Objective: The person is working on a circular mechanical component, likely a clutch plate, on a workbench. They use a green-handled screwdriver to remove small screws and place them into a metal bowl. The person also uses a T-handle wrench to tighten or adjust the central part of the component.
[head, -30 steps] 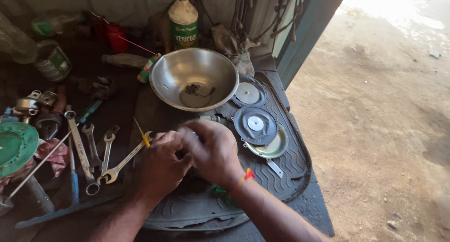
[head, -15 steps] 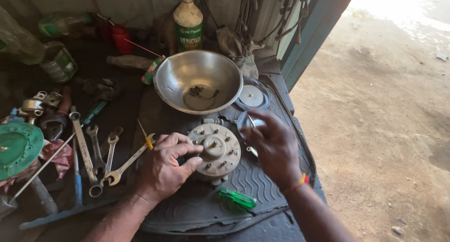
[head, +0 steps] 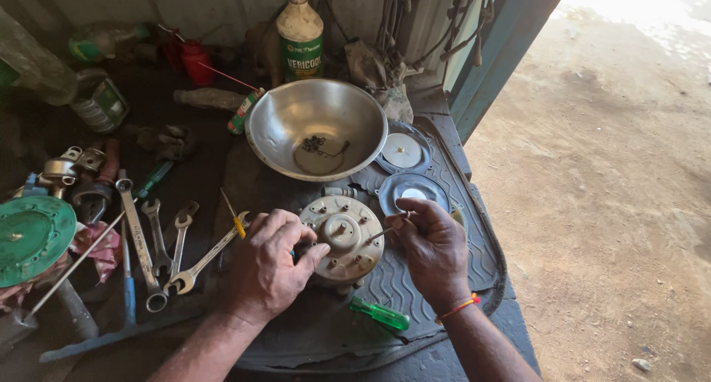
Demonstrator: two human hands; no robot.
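A round pale metal housing with several studs and screws on top sits on a black rubber mat. My left hand grips its left side. My right hand is at its right edge and pinches a thin metal tool or pin whose tip points at the housing's top. A green-handled screwdriver lies on the mat below the housing, between my forearms.
A steel bowl with small dark parts stands behind the housing. Round discs lie right of it. Wrenches, a green disc, bottles and cans crowd the left and back. The bench edge drops to dirt ground at right.
My hands came apart from over the housing. The right hand went out to the discs on the right and is now back at the housing's edge with a thin tool.
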